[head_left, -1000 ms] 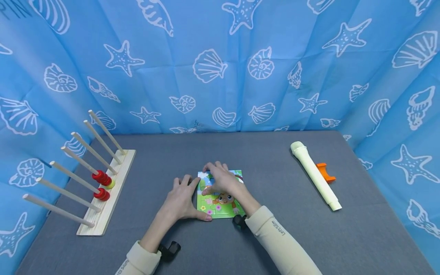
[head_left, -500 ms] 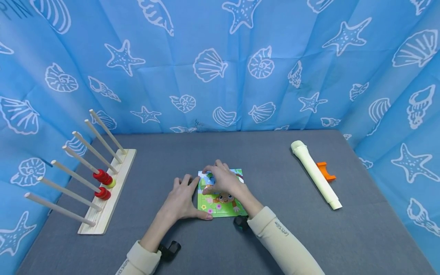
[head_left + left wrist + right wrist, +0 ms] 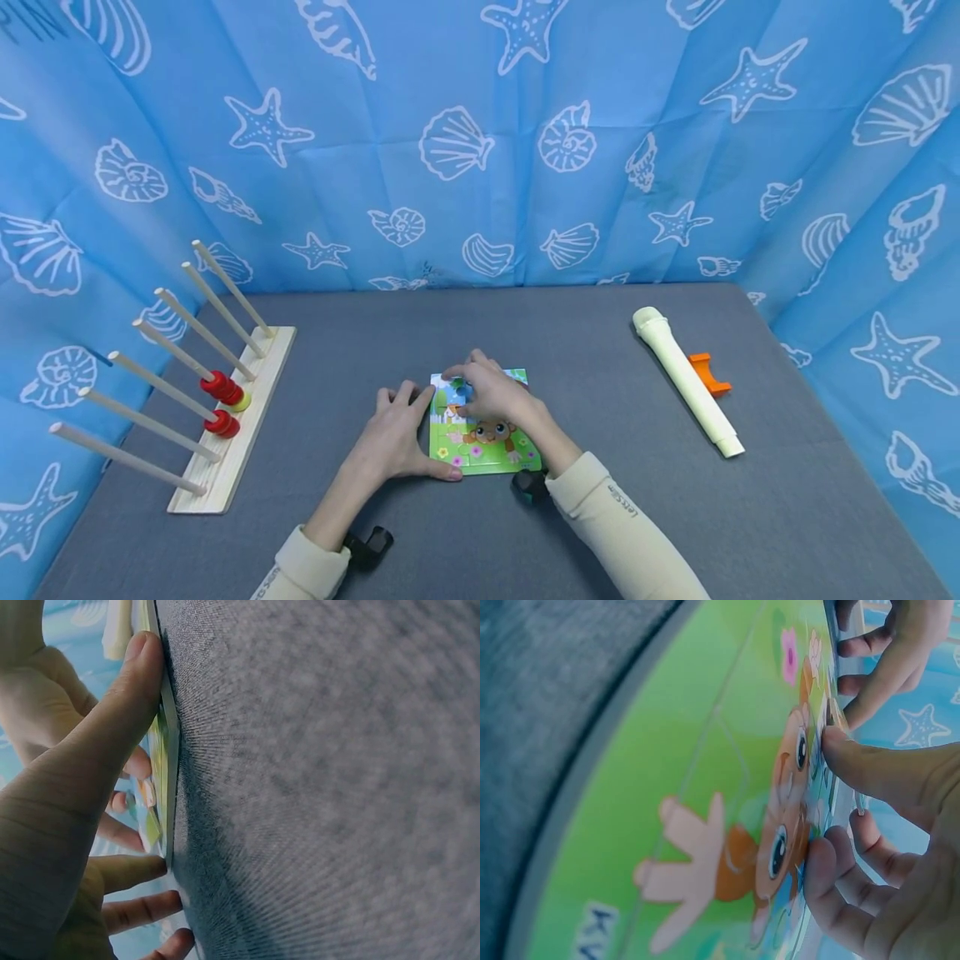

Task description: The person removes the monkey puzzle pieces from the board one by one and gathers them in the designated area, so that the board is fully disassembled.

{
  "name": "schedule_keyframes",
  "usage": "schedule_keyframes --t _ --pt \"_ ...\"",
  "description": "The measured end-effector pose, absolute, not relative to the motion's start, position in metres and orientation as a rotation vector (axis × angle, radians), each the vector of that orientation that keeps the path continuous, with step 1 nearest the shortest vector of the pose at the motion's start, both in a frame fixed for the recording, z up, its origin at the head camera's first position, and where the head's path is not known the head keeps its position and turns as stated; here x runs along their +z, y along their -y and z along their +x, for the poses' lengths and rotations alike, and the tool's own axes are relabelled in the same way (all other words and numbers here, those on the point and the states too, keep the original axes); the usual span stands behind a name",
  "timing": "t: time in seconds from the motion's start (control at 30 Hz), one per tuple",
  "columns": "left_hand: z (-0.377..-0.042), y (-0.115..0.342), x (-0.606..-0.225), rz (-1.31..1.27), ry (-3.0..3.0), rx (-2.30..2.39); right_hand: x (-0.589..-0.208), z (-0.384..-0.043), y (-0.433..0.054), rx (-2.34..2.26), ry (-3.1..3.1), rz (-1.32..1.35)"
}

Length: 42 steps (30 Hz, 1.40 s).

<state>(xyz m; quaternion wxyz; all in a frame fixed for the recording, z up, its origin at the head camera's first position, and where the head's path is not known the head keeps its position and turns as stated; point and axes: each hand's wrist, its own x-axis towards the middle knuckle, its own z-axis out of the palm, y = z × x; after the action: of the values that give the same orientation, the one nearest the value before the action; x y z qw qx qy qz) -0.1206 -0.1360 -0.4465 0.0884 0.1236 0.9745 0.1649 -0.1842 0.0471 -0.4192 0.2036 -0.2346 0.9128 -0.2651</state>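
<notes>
A jigsaw puzzle [image 3: 491, 454] with a monkey and flowers on green lies flat on the grey table. My left hand [image 3: 397, 437] rests at its left side, thumb along the near edge and index fingertip by the upper left edge. The left wrist view shows this thumb [image 3: 124, 701] lying fairly straight against the board's rim. Over the puzzle's upper part is my right hand [image 3: 498, 396]. In the right wrist view its thumb and index finger pinch a thin, tilted puzzle piece [image 3: 859, 801], seen mostly edge-on; other fingertips touch the picture. The right hand hides part of the puzzle's top.
At the left stands a wooden bead counting rack [image 3: 258, 396] with upright pegs and several red and yellow beads. A cream toy microphone [image 3: 686, 379] lies at the right, beside an orange curved block [image 3: 708, 375]. A blue shell-patterned curtain [image 3: 480, 208] surrounds the table.
My right hand has shifted slightly to the right, its thumb drawn back from the left part of the puzzle, showing more of the picture there. The left hand stays in place.
</notes>
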Motion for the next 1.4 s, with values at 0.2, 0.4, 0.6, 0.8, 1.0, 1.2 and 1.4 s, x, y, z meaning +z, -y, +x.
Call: schedule_keyframes --t 0.2,0.4,0.6,0.8,1.0,1.2,1.4 --pt "-0.121 0.135 -0.447 0.366 -2.894 0.480 -0.421 -0.183 -0.050 -0.819 -2.577 -0.654" --pt "-0.121 0.135 -0.446 0.362 -2.886 0.473 -0.417 -0.185 -0.060 -0.853 -2.623 -0.648" --pt "-0.122 0.135 -0.445 0.352 -2.872 0.445 -0.408 -0.192 -0.078 -0.814 -2.657 -0.593" --pt "-0.123 0.135 -0.444 0.349 -2.860 0.426 -0.405 -0.202 -0.103 -0.766 -2.694 -0.554" --pt "-0.122 0.135 -0.445 0.358 -2.858 0.385 -0.405 -0.210 -0.125 -0.739 -2.720 -0.530" --pt "-0.121 0.138 -0.444 0.377 -2.847 0.390 -0.409 -0.216 -0.144 -0.729 -2.719 -0.499" --pt "-0.120 0.145 -0.443 0.404 -2.845 0.427 -0.414 -0.220 -0.158 -0.700 -2.719 -0.492"
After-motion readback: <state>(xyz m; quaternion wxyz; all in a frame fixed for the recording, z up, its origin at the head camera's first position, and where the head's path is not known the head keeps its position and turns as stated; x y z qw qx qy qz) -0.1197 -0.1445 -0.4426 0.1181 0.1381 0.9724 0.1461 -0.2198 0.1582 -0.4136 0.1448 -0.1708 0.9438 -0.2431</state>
